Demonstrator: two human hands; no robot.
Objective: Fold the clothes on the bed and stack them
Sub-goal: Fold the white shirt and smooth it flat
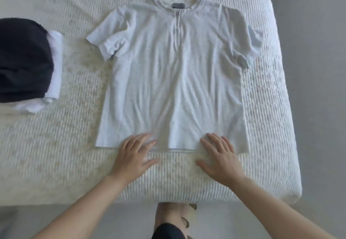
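A white short-sleeved shirt (174, 81) with a short zip at the neck lies spread flat on the bed, collar away from me and hem near me. My left hand (133, 156) rests flat on the hem at its left of centre, fingers straight. My right hand (220, 157) lies flat on the hem at its right of centre, fingers spread. The right sleeve is crumpled and partly folded over. At the left edge sits a stack of folded clothes: a dark garment (22, 61) on top of a white one (54, 66).
The bed (56, 154) has a ribbed cream cover. Its near edge runs just below my hands and its right edge falls off to grey floor (318, 70). My leg and foot (174, 220) show below the near edge.
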